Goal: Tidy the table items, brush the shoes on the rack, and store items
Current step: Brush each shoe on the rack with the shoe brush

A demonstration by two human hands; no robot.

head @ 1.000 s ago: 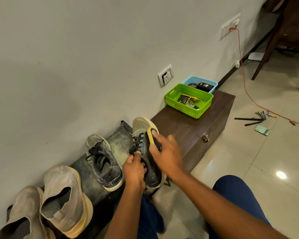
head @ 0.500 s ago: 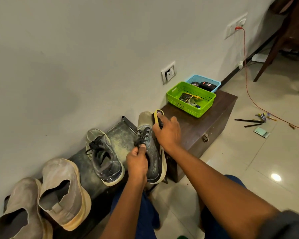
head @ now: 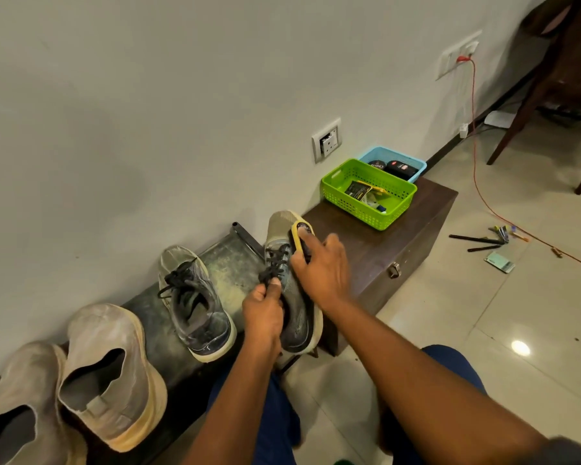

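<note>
Left hand [head: 263, 308] pinches dark laces of grey lace-up sneaker [head: 294, 297]; right hand [head: 319, 268], just beyond, grips yellow-edged shoe brush [head: 301, 237] vs its toe

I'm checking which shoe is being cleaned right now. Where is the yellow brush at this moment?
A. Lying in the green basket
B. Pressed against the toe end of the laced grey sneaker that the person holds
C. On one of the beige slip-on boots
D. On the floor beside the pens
B: the right hand holds the yellow brush against the toe end of the grey sneaker, which the left hand grips by the laces.
</note>
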